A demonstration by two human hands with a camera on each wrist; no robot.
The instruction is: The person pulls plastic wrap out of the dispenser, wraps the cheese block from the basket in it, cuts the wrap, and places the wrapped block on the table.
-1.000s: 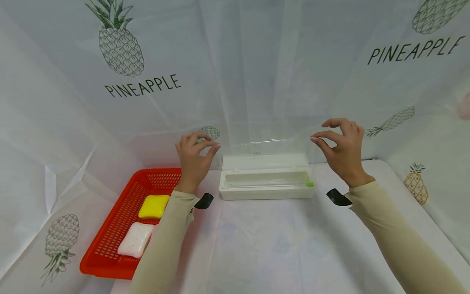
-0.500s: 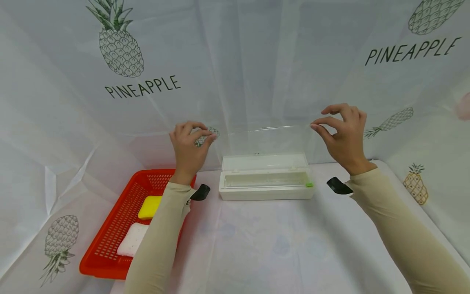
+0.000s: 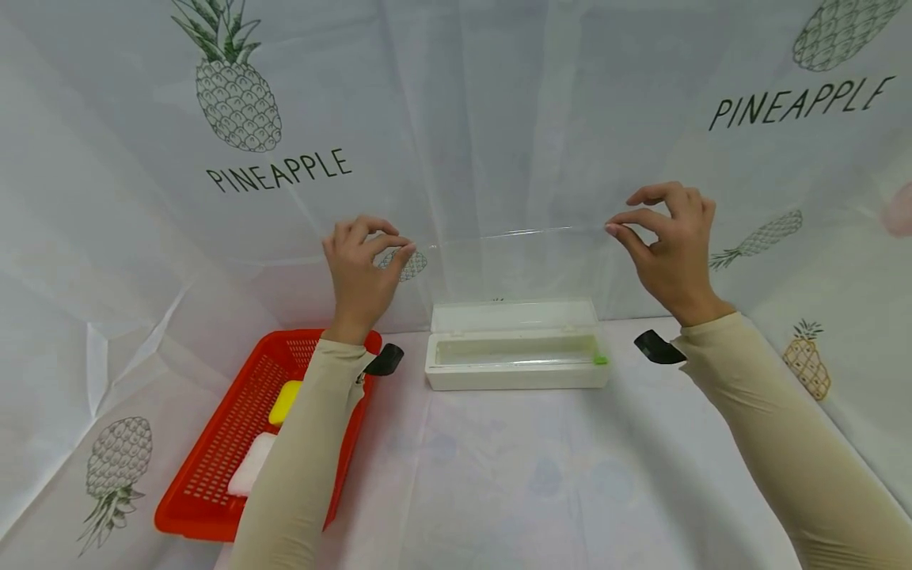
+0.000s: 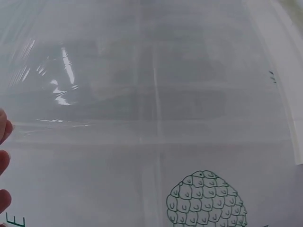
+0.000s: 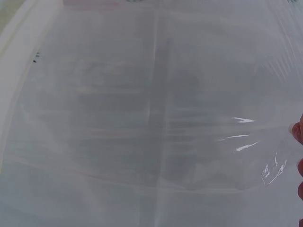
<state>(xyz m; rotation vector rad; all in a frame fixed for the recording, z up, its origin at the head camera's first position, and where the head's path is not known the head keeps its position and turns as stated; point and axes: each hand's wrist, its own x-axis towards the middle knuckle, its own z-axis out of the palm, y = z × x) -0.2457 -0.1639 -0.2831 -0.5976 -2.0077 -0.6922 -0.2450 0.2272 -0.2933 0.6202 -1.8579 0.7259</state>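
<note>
Ur backdrop [image 3: 499, 119] is whitish sheeting w/ pineapple prints + lettering, all round a pale tabletop [image 3: 499, 483] w/ faint bluish patches. The film [image 3: 520, 265] is see-thru, shiny, a bit wrinkled, stretched btwn ur hands above the open white box [image 3: 516, 378]. Ur L hand [image 3: 362, 273] & R hand [image 3: 670, 249] each pinch its top edge, thumb + index.

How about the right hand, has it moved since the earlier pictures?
Yes: the right hand has moved up in the head view, farther from the white box.
</note>
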